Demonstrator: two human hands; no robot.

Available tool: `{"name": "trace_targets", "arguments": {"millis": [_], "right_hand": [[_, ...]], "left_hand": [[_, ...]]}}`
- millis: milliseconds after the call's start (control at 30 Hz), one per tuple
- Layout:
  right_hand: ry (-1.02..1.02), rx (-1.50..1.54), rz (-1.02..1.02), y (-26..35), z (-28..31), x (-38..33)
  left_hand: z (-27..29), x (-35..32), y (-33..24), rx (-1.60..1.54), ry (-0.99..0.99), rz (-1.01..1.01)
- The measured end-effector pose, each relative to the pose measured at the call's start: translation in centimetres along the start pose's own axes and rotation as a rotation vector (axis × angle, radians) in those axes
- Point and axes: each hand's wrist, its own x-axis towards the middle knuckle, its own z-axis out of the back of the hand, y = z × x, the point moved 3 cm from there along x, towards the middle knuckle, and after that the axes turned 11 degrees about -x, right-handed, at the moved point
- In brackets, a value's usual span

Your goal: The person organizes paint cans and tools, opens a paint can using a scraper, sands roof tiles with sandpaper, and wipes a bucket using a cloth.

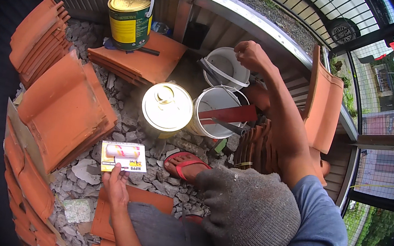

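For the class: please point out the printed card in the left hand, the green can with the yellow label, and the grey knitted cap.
Printed card (124, 158): head view, middle of its printed face.
Green can (126, 27): head view, on its yellow label.
Grey knitted cap (252, 214): head view, middle of its ribbed knit.

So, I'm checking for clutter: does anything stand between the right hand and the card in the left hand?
In this view, two white buckets and one bright-lidded can lie between the right hand and the card; clearance above them is unclear.
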Motion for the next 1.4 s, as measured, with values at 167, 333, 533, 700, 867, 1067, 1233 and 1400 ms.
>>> {"name": "trace_targets", "arguments": {"millis": [167,333,533,700,867,1067,1233,1400], "right_hand": [[0.111,-0.038,0.348,7.3,-1.8,4.6],[0.290,-0.350,0.491,14.1,-7.2,16.5],[0.248,-0.392,0.233,18.5,-15.3,22.3],[0.068,0.071,-0.120,17.0,-21.5,26.2],[0.318,0.477,-0.283,16.8,-23.8,30.1],[0.245,-0.031,-0.239,18.0,-25.2,29.9],[0.084,-0.137,-0.254,17.9,-23.5,27.5],[0.249,-0.398,0.189,20.3,-17.7,26.6]], "left_hand": [[2.5,-1.6,-0.9,0.151,-0.053,-0.054],[5.9,-3.5,0.3,0.171,-0.146,-0.010],[9.2,-7.3,2.7,0.212,-0.283,0.089],[10.0,-8.8,4.4,0.203,-0.366,0.116],[10.9,-8.9,4.6,0.174,-0.423,0.117],[9.3,-7.3,5.1,0.218,-0.357,0.069],[9.2,-6.6,7.0,0.404,-0.287,0.074],[9.9,-6.9,7.2,0.421,-0.294,0.071]]}}
